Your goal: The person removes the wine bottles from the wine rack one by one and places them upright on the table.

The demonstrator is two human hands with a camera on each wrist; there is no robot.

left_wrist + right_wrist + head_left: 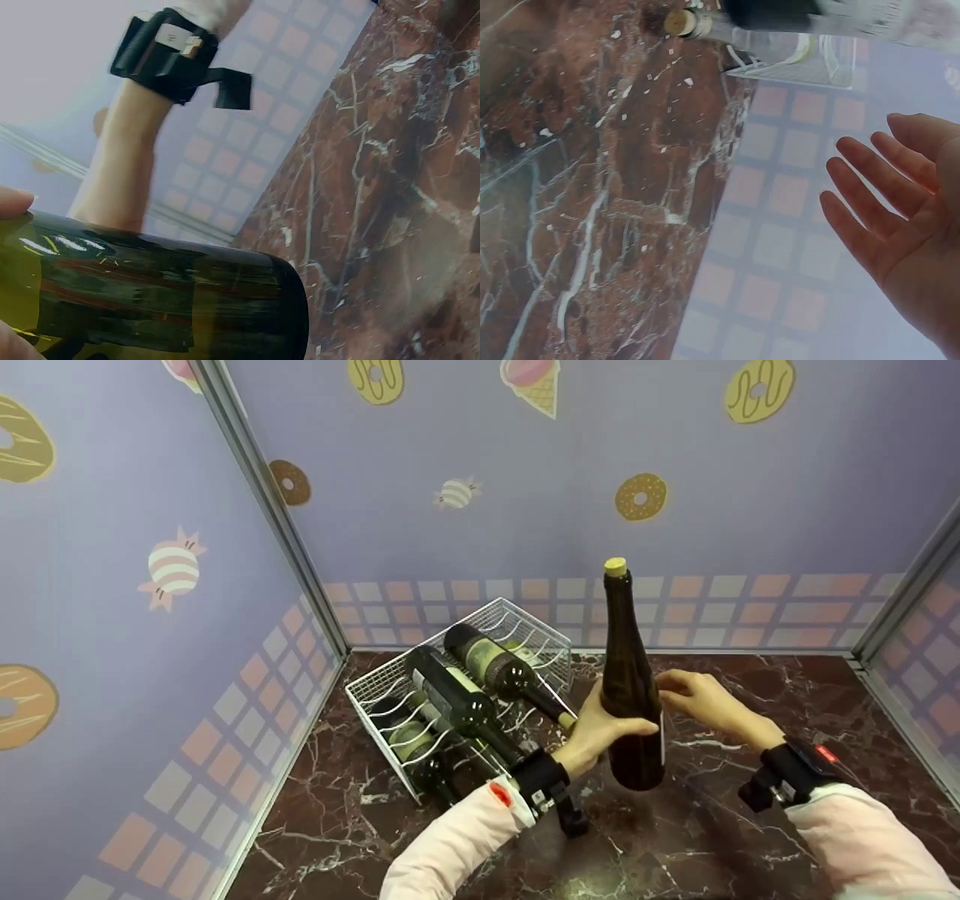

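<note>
A dark wine bottle (628,660) with a pale cork stands nearly upright above the table, leaning slightly. My left hand (604,727) grips its lower body, thumb across the front. In the left wrist view the bottle's greenish glass (172,296) fills the lower left, with only bits of my fingers showing at the edge. Just right of the bottle is my right hand (709,703), its fingertips partly behind the glass in the head view. The right wrist view shows that hand (907,217) with loosely spread fingers and nothing in them.
Left of the hands, a white wire rack (375,694) holds several lying bottles, among them a dark labelled one (454,694). One corked neck (681,22) points outward. The marble-patterned table (750,825) meets patterned walls at the back and sides.
</note>
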